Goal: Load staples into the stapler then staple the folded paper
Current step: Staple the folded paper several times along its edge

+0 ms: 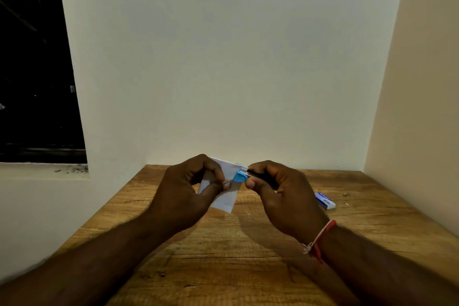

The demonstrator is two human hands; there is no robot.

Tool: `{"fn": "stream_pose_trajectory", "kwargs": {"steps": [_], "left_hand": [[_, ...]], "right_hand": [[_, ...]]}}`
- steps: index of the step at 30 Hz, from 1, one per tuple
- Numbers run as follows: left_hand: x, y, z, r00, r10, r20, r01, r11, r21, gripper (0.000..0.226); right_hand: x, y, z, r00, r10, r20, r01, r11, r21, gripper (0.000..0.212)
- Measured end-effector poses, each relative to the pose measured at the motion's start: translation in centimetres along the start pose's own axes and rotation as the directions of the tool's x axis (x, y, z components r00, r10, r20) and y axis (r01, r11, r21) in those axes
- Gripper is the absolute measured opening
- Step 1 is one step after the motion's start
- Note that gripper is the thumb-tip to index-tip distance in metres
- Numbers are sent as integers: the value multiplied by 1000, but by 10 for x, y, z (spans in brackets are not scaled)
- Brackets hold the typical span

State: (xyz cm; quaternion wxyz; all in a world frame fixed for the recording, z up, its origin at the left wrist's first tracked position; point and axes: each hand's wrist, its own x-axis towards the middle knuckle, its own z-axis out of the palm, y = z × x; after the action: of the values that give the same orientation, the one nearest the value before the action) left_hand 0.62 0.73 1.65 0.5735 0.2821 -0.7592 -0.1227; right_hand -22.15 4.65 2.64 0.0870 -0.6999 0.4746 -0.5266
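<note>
pale walls [223, 57] | dark window [32, 69] | wooden table [223, 256]

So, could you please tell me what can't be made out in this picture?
Head view: most of the stapler is hidden in the right hand, so whether it holds staples is unknown.
Head view: the left hand covers part of the paper; its folds and any staple can't be seen.
Head view: the print on the box is too small to read.

A wooden table [223, 268] carries a small blue box [325, 201] at its right
</note>
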Motion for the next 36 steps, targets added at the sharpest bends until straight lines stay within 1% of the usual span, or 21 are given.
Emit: {"fn": "stream_pose_trajectory", "kwargs": {"steps": [4, 6, 7, 10, 11, 12, 13, 15, 17, 20, 23, 25, 26, 27, 28, 29, 30, 31, 32, 34, 36], "left_hand": [[-1, 2, 2, 998, -57, 21, 57, 998, -27, 28], [-1, 3, 3, 996, -88, 34, 90, 995, -42, 30], [0, 2, 3, 994, -106, 36, 108, 993, -55, 31], [4, -1, 4, 976, -218, 22, 219, 968, -120, 29], [5, -4, 4, 966, -257, 11, 256, 957, -138, 28], [5, -7, 4, 955, -296, 3, 293, 943, -160, 26], [6, -10, 4, 941, -338, 3, 332, 923, -195, 24], [7, -15, 4, 904, -427, 28, 417, 864, -282, 19], [7, -18, 5, 867, -495, 55, 483, 809, -336, 16], [6, -22, 6, 831, -547, 100, 536, 741, -405, 15], [4, -21, 6, 818, -561, 127, 558, 722, -408, 16], [4, -20, 7, 815, -562, 141, 561, 706, -432, 17], [5, -20, 7, 813, -564, 142, 561, 697, -446, 18], [5, -20, 7, 809, -570, 142, 564, 685, -462, 18], [6, -20, 8, 804, -577, 143, 566, 670, -480, 18], [6, -20, 8, 795, -590, 143, 573, 651, -497, 17], [7, -19, 9, 782, -606, 149, 583, 625, -519, 17], [8, -17, 9, 770, -618, 158, 589, 595, -547, 16], [8, -17, 9, 762, -626, 166, 592, 569, -571, 15], [8, -16, 10, 749, -637, 182, 602, 542, -586, 13], [7, -17, 10, 738, -644, 202, 613, 513, -602, 13]], "right_hand": [[1, 1, 0, 998, 59, 7, -59, 997, 44, 18], [2, 2, 0, 997, 78, 23, -80, 995, 61, 12], [2, 2, 0, 995, 88, 37, -91, 991, 96, 7], [3, 0, -1, 991, 114, 77, -130, 959, 252, 13], [4, 2, -1, 988, 134, 76, -150, 949, 279, 14], [7, 6, -2, 985, 157, 66, -169, 948, 269, 12], [9, 12, -4, 982, 182, 51, -188, 959, 211, 9], [13, 28, -8, 974, 218, 64, -215, 976, -45, 4], [12, 38, -9, 954, 270, 127, -224, 929, -293, 8], [10, 44, -8, 935, 322, 147, -230, 867, -441, 15], [10, 42, -9, 923, 349, 165, -202, 801, -564, 23], [8, 35, -10, 909, 371, 188, -194, 778, -597, 29], [8, 32, -10, 915, 357, 189, -185, 787, -589, 34], [6, 28, -10, 928, 327, 180, -182, 817, -547, 38], [5, 24, -10, 940, 294, 171, -189, 870, -456, 39], [5, 18, -9, 947, 272, 172, -210, 927, -311, 37], [4, 12, -9, 943, 271, 194, -250, 960, -124, 34], [3, 6, -7, 933, 270, 240, -292, 954, 64, 30], [1, 1, -4, 927, 251, 278, -308, 932, 188, 29], [-5, -4, 1, 928, 191, 320, -283, 919, 273, 27], [-8, -4, 6, 927, 146, 346, -257, 919, 300, 25]]}}
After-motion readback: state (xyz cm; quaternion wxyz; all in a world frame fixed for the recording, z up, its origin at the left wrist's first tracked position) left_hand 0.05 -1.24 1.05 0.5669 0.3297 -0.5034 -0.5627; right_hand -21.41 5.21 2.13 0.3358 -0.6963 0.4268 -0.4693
